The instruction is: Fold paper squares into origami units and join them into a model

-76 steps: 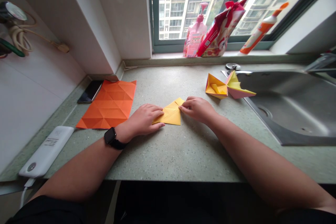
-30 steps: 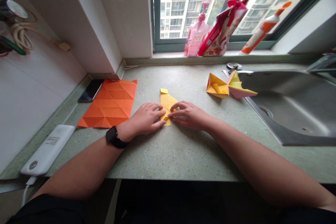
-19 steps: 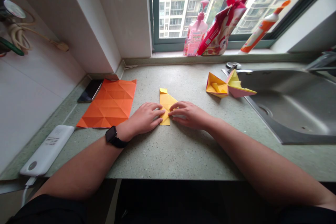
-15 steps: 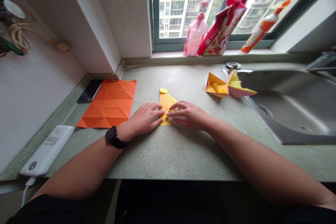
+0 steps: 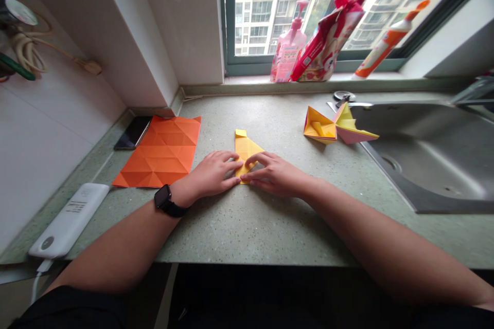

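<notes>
A folded piece of yellow origami paper [image 5: 243, 150] lies on the counter in front of me, with a small flap at its far end and a slanted right edge. My left hand [image 5: 216, 172], with a black watch at the wrist, holds the paper's left edge down with thumb and fingertips. From the other side, my right hand [image 5: 276, 174] has its curled fingers on the near part of the paper, where a fold crosses it. The right fingertips come close to the left thumb. Both hands partly cover the sheet's near end.
Creased orange paper [image 5: 156, 151] lies to the left, beside a dark phone [image 5: 133, 132] and a white power bank [image 5: 71, 218]. Two folded paper pieces, one yellow-orange [image 5: 320, 131] and one yellow-pink [image 5: 353, 131], stand near the steel sink [image 5: 389, 205]. Bottles and a bag [image 5: 328, 43] line the windowsill.
My right hand's fingers have slid toward me along the paper, closer to the left thumb. The left hand stays almost in place.
</notes>
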A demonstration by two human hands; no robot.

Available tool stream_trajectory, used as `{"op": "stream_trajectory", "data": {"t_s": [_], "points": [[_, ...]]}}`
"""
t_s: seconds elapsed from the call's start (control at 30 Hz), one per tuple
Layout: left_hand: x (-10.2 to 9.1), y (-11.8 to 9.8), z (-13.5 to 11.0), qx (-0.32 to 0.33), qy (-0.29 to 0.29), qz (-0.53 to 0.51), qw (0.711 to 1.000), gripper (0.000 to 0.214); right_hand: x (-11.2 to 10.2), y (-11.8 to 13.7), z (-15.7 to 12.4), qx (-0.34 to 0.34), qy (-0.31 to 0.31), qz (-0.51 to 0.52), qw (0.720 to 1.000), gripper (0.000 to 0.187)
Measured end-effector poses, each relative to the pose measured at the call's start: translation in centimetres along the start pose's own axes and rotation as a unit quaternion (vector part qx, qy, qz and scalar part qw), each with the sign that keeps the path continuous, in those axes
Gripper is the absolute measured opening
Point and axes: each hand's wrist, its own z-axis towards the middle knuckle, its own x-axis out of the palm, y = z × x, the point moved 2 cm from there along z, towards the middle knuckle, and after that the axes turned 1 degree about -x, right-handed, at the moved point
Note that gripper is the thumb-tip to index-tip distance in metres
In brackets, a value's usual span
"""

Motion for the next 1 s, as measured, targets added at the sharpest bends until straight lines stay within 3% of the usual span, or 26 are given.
{"op": "stream_trajectory", "data": {"t_s": [0.33, 0.57, 1.0], "points": [[0.3, 0.4, -0.1, 0.001, 0.005, 0.001, 1.0, 0.04, -1.0, -1.1, -0.1, 0.112, 0.001, -0.027, 0.993, 0.016], [0.2, 0.4, 0.2, 0.049, -0.002, -0.026, 0.998, 0.031, -0.7, -1.5, -0.1, 0.099, -0.01, -0.017, 0.995, 0.015], [0.0, 0.0, 0.1, 0.054, 0.012, -0.004, 0.998, 0.02, -0.7, -1.3, -0.1, 0.086, -0.005, -0.012, 0.996, 0.015]]}}
